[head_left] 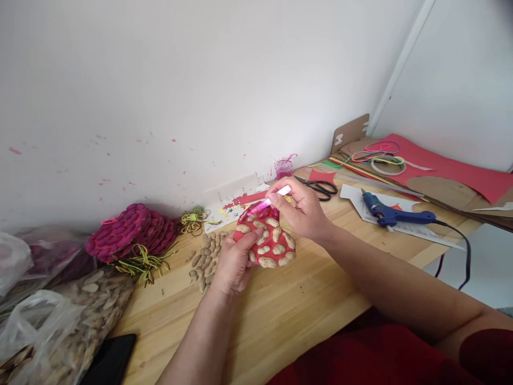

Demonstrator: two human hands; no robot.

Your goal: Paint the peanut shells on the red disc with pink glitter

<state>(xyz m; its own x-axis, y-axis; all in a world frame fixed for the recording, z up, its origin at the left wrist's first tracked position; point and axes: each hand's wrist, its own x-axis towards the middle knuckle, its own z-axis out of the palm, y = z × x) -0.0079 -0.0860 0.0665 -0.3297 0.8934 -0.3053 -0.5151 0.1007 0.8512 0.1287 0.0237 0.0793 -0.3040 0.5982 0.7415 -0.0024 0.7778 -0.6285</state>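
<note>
No text, brand or number can be read, neither on the pen [281, 192] nor the glue gun [401, 216].

The left hand [234, 262] holds a red disc [266, 240] studded with peanuts over the table [288, 315], while the right hand [302, 211] presses a pink pen [274, 199] to it.

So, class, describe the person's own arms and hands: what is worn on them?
The left hand and right hand are bare: no gloves, rings or watch show. Both forearms are uncovered; a dark red sleeve starts at the right upper arm.
</note>
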